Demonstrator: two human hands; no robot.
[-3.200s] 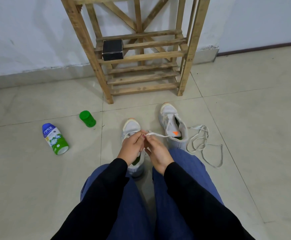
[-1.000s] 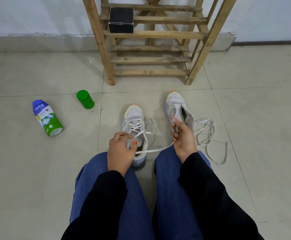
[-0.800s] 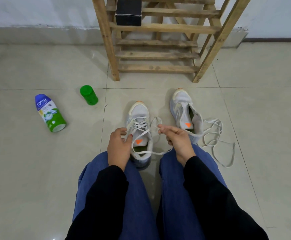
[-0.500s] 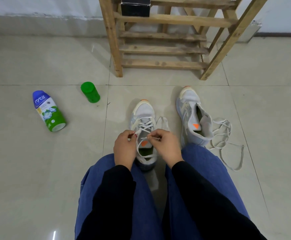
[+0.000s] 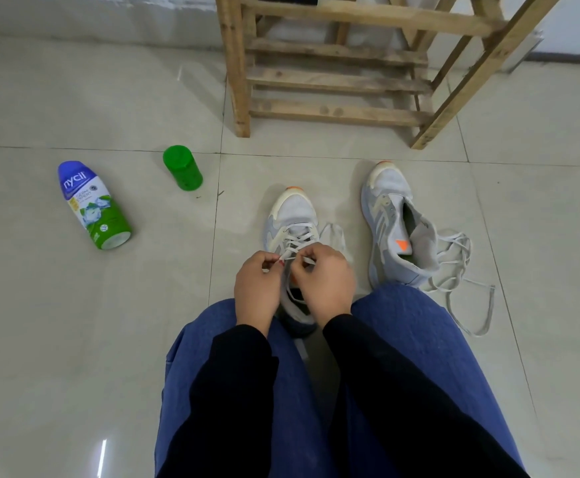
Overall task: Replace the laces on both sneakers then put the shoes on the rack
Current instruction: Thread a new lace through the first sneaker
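Both hands are down on the laced sneaker (image 5: 293, 215), which sits on the floor just short of the rack (image 5: 336, 81), toe pointing at it. The left hand (image 5: 257, 291) has its fingers curled, pinching one end of the lace (image 5: 295, 241). The right hand (image 5: 326, 281), close beside it, pinches the other end the same way. This looks like the top of the lacing on shoe one, about to be tied off. The next move calls for both ends drawn even and snug, then crossed into a knot without slackening the rows below.

That's roughly half the job. The second sneaker (image 5: 388, 215) waits before the rack's right leg with its tongue pulled open and no lace showing in its eyelets. The loose lace (image 5: 454, 270) is heaped against it, farther from the rack, one loop trailing toward the person's knee, a likely snag. Well left of the rack, a bottle (image 5: 92, 208) lies on its side with a green cap (image 5: 182, 169) nearby, out of the path.
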